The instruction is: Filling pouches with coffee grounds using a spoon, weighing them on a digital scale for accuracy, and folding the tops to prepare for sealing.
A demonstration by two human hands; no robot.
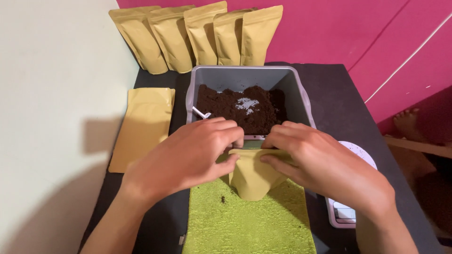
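We pinch the top edge of the tan pouch (254, 176) standing on the green mat (249, 221), near side of the grey tub (296, 89) — left hand (188, 157) and right hand (325, 162) fingers clamped together on it — best pressing evenly outward along the seam, pouch upright.

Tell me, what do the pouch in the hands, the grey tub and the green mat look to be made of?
The pouch looks like matte tan kraft paper: dull, creasing softly where both hands pinch its top. The grey tub seems moulded plastic, smooth with rounded corners, though coated metal is possible. The green mat looks like towel-like cloth, with a fuzzy, nubbly surface.
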